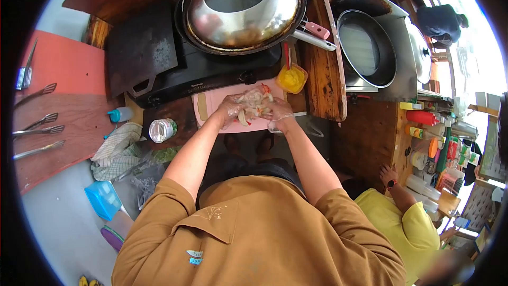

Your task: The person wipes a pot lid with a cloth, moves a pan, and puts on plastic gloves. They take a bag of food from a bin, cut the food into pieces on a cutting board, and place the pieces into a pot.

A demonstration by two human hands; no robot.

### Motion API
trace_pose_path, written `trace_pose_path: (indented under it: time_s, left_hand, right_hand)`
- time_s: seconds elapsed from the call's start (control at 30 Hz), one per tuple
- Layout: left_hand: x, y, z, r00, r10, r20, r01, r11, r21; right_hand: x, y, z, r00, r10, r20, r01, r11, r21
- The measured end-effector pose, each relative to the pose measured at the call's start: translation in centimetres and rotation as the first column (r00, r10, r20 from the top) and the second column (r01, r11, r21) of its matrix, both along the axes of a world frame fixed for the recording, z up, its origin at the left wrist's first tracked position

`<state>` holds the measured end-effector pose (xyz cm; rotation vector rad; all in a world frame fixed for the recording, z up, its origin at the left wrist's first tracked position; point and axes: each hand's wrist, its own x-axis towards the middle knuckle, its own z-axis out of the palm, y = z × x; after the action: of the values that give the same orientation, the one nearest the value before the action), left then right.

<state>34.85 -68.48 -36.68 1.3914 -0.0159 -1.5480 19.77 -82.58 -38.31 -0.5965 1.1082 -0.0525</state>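
Both of my hands wear thin clear plastic gloves. My left hand (230, 110) and my right hand (280, 111) are cupped together from either side around a heap of chopped vegetables (254, 101), pale strips and chunks with a few red bits. Beneath them lies a pink cutting board (209, 130), with some pieces at its front edge. Fingertips are partly hidden by the food. Beyond my right hand stands a small tub of yellow stuff (291, 79) with a red-handled utensil (288, 54) in it.
A lidded wok (233, 13) sits on a black gas stove (211, 77) ahead. Left are a clear jar (162, 130), a blue-capped bottle (120, 114) and metal spatulas (39, 132). A deep pan (366, 47) stands right. A person in yellow (397, 217) is close on my right.
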Motion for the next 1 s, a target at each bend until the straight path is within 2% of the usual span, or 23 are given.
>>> trace_pose_path:
  time_s: [0.03,0.1,0.13,0.17,0.2,0.23,0.37,0.43,0.47,0.5,0.53,0.57,0.6,0.63,0.67,0.77,0.83,0.97,1.0]
  left_hand:
    - [0.3,0.4,-0.4,1.0,0.008,0.0,-0.008,1.0,0.004]
    - [1.1,1.0,-0.6,0.968,-0.031,0.248,0.023,0.999,0.036]
    - [1.8,1.3,-0.6,0.953,-0.146,0.265,0.113,0.984,0.136]
    - [2.2,1.6,0.5,0.954,-0.143,0.264,0.11,0.984,0.137]
    - [2.6,1.8,1.4,0.937,-0.185,0.297,0.126,0.97,0.208]
    - [2.9,2.1,1.8,0.918,-0.229,0.324,0.139,0.95,0.278]
    - [3.7,2.9,1.7,0.885,-0.235,0.402,0.115,0.947,0.301]
    - [3.6,3.2,2.0,0.749,-0.159,0.643,0.07,0.984,0.161]
    - [3.8,3.2,2.6,0.749,-0.161,0.642,0.071,0.984,0.163]
    - [4.1,3.3,3.5,0.541,-0.365,0.758,0.144,0.928,0.344]
    - [4.3,3.4,4.0,0.287,-0.549,0.785,0.163,0.835,0.525]
    - [4.3,3.9,3.8,0.285,-0.552,0.784,0.163,0.834,0.528]
    - [4.3,4.7,3.4,0.309,-0.483,0.82,0.133,0.875,0.465]
    - [4.2,5.3,3.1,0.33,-0.41,0.85,0.101,0.911,0.4]
    - [4.1,5.8,3.0,0.328,-0.414,0.849,0.101,0.909,0.404]
    - [3.7,7.1,2.6,0.26,-0.351,0.9,0.016,0.933,0.359]
    - [3.5,8.0,2.2,0.128,-0.327,0.936,-0.026,0.943,0.332]
    - [1.5,7.5,4.1,0.099,-0.372,0.923,-0.052,0.924,0.378]
    - [1.0,7.1,3.5,0.12,-0.3,0.946,0.041,0.954,0.297]
  right_hand:
    - [-0.1,-0.2,-0.2,1.0,0.008,0.0,-0.008,1.0,0.004]
    - [-0.6,-0.8,-0.3,1.0,-0.011,-0.013,0.011,1.0,0.001]
    - [-1.1,-0.9,-0.3,1.0,-0.007,-0.014,0.007,1.0,0.004]
    - [-1.7,-1.0,-0.9,0.996,-0.054,0.072,0.052,0.998,0.029]
    - [-2.1,-1.2,-1.0,0.983,-0.103,0.155,0.095,0.994,0.056]
    - [-2.5,-1.2,-1.2,0.983,-0.099,0.153,0.091,0.994,0.057]
    - [-3.7,-1.0,-1.9,0.96,-0.238,0.147,0.215,0.964,0.156]
    - [-4.7,-1.0,-2.9,0.945,-0.286,0.159,0.252,0.946,0.203]
    - [-5.0,-1.0,-2.7,0.938,-0.282,0.2,0.24,0.948,0.208]
    - [-5.3,-0.9,-2.5,0.93,-0.278,0.241,0.229,0.95,0.214]
    - [-5.5,-0.9,-2.4,0.929,-0.28,0.241,0.23,0.949,0.217]
    - [-5.6,-0.9,-1.4,0.943,-0.254,0.216,0.212,0.957,0.199]
    - [-5.5,-0.8,-0.6,0.955,-0.226,0.191,0.192,0.964,0.183]
    - [-5.8,-0.7,-0.8,0.955,-0.227,0.193,0.192,0.964,0.187]
    - [-6.1,-0.7,-1.1,0.951,-0.252,0.182,0.214,0.955,0.204]
    - [-6.8,-0.7,-1.7,0.951,-0.26,0.169,0.22,0.95,0.223]
    - [-6.9,-0.6,-1.5,0.955,-0.243,0.169,0.203,0.953,0.225]
    - [-7.0,-0.4,-1.8,0.958,-0.147,0.246,0.102,0.977,0.184]
    - [-7.0,-0.4,-1.8,0.958,-0.092,0.273,0.049,0.986,0.158]
